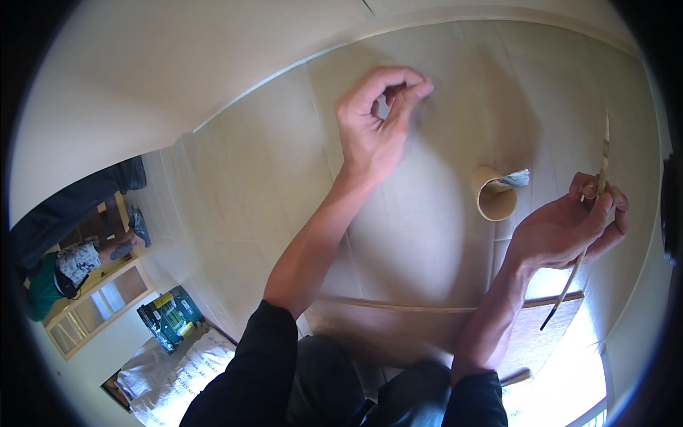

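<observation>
My left hand (380,117) is raised over the pale covered floor (263,185), thumb and forefinger pinched; what they hold, if anything, is too small to make out. My right hand (569,228) grips a long thin paintbrush (569,285), held nearly upright and slightly slanted, with a pale upper end and a dark lower end. Between my hands stands a tan cylindrical tub (496,206) with a wider brush (516,178) resting in its mouth. Below them, a wooden board (398,327) lies across in front of my knees, with another brush (516,377) near its lower right.
A curved pale wall (213,57) borders the far side. At left are a person in a green top (46,285), dark-clothed legs (71,206), and a wooden-framed panel (99,306). A dark green bucket (171,317) and white sacks (178,377) sit lower left.
</observation>
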Available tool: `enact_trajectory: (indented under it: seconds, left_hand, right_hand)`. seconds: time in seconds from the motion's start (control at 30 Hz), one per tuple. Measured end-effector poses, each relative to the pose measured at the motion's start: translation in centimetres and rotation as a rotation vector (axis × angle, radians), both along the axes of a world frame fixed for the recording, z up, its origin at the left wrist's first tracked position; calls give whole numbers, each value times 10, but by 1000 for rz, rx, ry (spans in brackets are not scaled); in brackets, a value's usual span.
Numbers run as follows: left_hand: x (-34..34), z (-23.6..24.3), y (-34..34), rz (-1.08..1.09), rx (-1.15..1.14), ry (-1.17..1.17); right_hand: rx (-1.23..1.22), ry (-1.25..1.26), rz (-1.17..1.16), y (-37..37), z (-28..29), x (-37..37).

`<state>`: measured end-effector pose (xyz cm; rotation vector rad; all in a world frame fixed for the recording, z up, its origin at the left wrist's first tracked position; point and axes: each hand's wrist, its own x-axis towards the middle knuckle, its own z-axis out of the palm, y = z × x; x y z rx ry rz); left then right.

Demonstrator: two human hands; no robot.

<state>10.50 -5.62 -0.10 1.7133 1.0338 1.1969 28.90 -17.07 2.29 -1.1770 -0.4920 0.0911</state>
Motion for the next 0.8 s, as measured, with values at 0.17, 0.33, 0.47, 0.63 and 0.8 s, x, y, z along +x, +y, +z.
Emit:
enact_trajectory:
  seconds: [0.17, 0.33, 0.47, 0.63, 0.8]
  left_hand:
    - [-16, 13, -23, -252, -90, -16]
    - [9, 21, -67, -499, 65, 357]
    - [13, 6, -72, -437, 82, 314]
    - [-23, 3, -52, -443, -65, 18]
    - [-79, 13, -23, -163, -6, 101]
  right_hand:
    - [41, 15, 11, 1, -6, -1]
    - [65, 54, -8, 0, -3, 4]
    - [53, 25, 110, 4, -2, -1]
    - [105, 39, 243, 10, -5, -12]
    - [10, 99, 291, 12, 0, -32]
